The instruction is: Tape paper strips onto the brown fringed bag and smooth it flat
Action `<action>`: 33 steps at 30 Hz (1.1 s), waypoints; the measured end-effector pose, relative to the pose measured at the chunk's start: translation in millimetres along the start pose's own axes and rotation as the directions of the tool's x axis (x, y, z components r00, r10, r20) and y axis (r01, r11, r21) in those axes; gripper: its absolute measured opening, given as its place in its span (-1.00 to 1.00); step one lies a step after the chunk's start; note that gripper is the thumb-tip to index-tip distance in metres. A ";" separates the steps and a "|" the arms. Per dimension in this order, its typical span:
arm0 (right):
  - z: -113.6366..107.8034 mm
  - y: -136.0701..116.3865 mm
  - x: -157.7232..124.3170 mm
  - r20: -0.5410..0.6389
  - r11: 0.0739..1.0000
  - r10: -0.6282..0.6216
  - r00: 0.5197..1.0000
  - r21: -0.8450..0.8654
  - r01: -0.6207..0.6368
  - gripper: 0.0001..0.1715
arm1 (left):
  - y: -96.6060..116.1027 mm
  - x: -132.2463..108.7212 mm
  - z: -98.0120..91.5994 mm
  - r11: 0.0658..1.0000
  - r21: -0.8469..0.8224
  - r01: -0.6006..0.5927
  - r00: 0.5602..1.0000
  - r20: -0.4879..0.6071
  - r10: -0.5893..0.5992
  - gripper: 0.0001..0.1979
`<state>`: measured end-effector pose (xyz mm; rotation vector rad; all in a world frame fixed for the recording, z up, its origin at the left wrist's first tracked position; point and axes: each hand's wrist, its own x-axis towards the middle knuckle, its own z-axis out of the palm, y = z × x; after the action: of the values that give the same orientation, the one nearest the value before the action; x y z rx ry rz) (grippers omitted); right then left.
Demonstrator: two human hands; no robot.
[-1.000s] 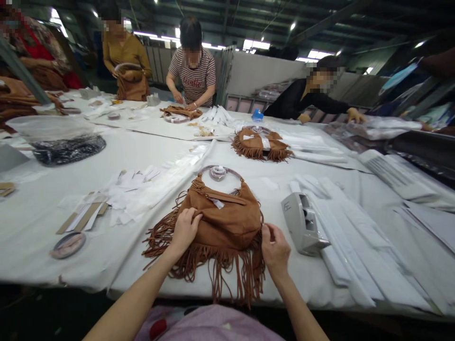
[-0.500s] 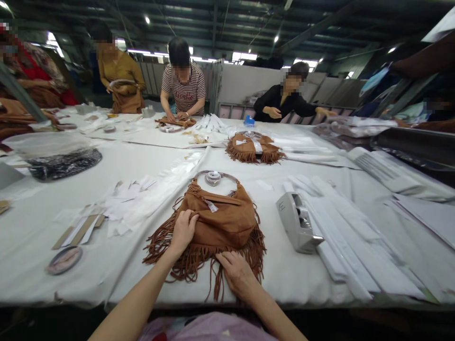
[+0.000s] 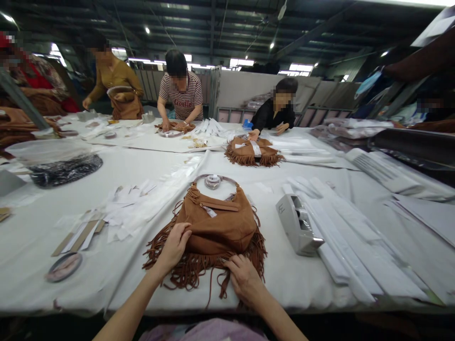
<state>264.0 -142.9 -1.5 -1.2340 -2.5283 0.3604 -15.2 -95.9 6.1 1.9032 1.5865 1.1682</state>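
Factory packing floor: long cloth-covered table (image 3: 106,166), 4 co-workers (image 3: 181,90) handling identical fringed bags (image 3: 250,152), steel-truss roof.

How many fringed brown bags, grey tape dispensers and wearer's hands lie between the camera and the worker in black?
Fringed brown bags: 2
Grey tape dispenser: 1
Hands, left hand and right hand: 2
Total: 5

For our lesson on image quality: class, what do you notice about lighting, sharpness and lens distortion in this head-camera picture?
Head view: ceiling lights blow out against a dark roof; the white table is evenly lit; the fringed bag is sharp; wide-angle bending curves the table's near edge.
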 end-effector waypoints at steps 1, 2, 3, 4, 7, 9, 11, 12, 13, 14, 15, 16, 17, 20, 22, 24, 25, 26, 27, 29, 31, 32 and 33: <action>-1.8 -3.5 -0.9 -0.009 1.000 0.019 1.000 0.009 -0.019 -0.62 | 1.0 -4.3 -0.7 1.000 0.010 -0.012 1.000 -0.014 0.012 -0.74; -3.3 -7.3 -1.4 -0.016 0.999 0.040 0.999 0.007 -0.040 -0.62 | 3.3 -8.3 -0.9 0.999 0.038 -0.023 0.999 -0.049 0.025 -0.73; -4.3 -10.9 -1.6 -0.019 0.998 0.059 0.998 -0.001 -0.059 -0.61 | 7.1 -12.0 -0.5 0.996 0.081 -0.034 0.994 -0.103 0.042 -0.73; -4.8 -13.9 -1.6 -0.017 0.997 0.073 0.997 -0.013 -0.073 -0.59 | 12.6 -15.9 0.5 0.990 0.134 -0.047 0.984 -0.163 0.069 -0.73; -2.9 -17.3 -0.7 -0.016 0.996 0.084 0.996 -0.037 -0.085 -0.61 | 35.2 -31.0 7.8 0.947 0.263 -0.185 0.953 -0.186 0.238 -0.78; -0.4 -15.2 -0.5 -0.017 0.997 0.067 0.998 -0.036 -0.068 -0.68 | 48.5 -44.5 16.8 0.885 0.303 -0.353 0.930 0.012 0.367 -0.75; 1.7 -11.5 -1.0 -0.015 0.998 0.053 0.998 -0.037 -0.053 -0.71 | 54.4 -58.6 27.2 0.819 0.346 -0.458 0.888 0.230 0.399 -0.69; 2.3 -9.5 -1.7 -0.012 0.998 0.050 0.999 -0.040 -0.050 -0.72 | 53.9 -65.0 32.0 0.798 0.378 -0.470 0.876 0.308 0.370 -0.67; 2.4 -7.8 -2.6 -0.008 0.998 0.049 0.999 -0.044 -0.050 -0.74 | 51.6 -70.5 35.9 0.786 0.412 -0.461 0.875 0.357 0.325 -0.66; 2.1 -6.3 -3.8 -0.006 0.998 0.051 0.999 -0.048 -0.051 -0.75 | 48.1 -74.8 38.7 0.783 0.444 -0.436 0.882 0.381 0.275 -0.67; 1.4 -5.2 -5.0 -0.006 0.997 0.054 0.999 -0.052 -0.055 -0.78 | 44.1 -77.8 40.5 0.785 0.470 -0.404 0.893 0.388 0.227 -0.71; 0.6 -4.6 -6.1 -0.007 0.997 0.058 0.998 -0.057 -0.058 -0.80 | 40.5 -79.5 41.3 0.791 0.484 -0.373 0.902 0.388 0.188 -0.74; -0.4 -4.5 -7.0 -0.013 0.996 0.061 0.998 -0.060 -0.062 -0.84 | 38.0 -79.9 41.4 0.800 0.488 -0.349 0.909 0.384 0.162 -0.77; -1.4 -7.6 -7.1 -0.039 0.994 0.082 0.996 -0.068 -0.085 -0.91 | 39.2 -76.3 42.1 0.820 0.488 -0.298 0.924 0.363 0.120 -0.77; 1.3 -11.5 -5.2 -0.072 0.989 0.124 0.990 -0.073 -0.129 -0.86 | 44.8 -72.6 45.4 0.814 0.516 -0.267 0.936 0.340 0.091 -0.76; 6.7 -15.1 -3.5 -0.124 0.978 0.180 0.976 -0.084 -0.191 -0.84 | 48.9 -70.2 50.7 0.799 0.558 -0.223 0.952 0.302 0.055 -0.78; 10.0 -16.3 -3.3 -0.153 0.972 0.202 0.967 -0.086 -0.217 -0.87 | 49.0 -69.9 53.5 0.796 0.571 -0.202 0.957 0.286 0.038 -0.80; 13.1 -16.8 -3.5 -0.177 0.968 0.218 0.960 -0.081 -0.235 -0.92 | 47.6 -70.1 56.0 0.799 0.572 -0.186 0.961 0.277 0.025 -0.82; 15.9 -16.6 -4.2 -0.195 0.967 0.230 0.953 -0.068 -0.247 -0.93 | 44.6 -70.8 58.0 0.809 0.561 -0.177 0.961 0.277 0.018 -0.81; 19.1 -14.7 -6.4 -0.210 0.965 0.252 0.945 -0.017 -0.261 -0.79 | 35.3 -72.9 60.4 0.843 0.508 -0.178 0.953 0.301 0.020 -0.71; 18.9 -11.6 -8.6 -0.202 0.961 0.277 0.939 0.039 -0.275 -0.67 | 23.5 -75.0 60.9 0.875 0.447 -0.186 0.944 0.329 0.033 -0.62; 17.8 -9.9 -9.4 -0.192 0.959 0.284 0.939 0.058 -0.278 -0.63 | 17.5 -75.9 60.8 0.887 0.421 -0.189 0.941 0.337 0.040 -0.60; 16.4 -8.0 -10.1 -0.183 0.959 0.284 0.941 0.070 -0.276 -0.61 | 11.6 -76.8 60.5 0.896 0.400 -0.193 0.939 0.342 0.050 -0.58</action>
<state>257.9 -157.3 -15.4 -1.5371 -2.1759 0.3396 39.5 -159.1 -46.1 2.3568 1.6484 0.5238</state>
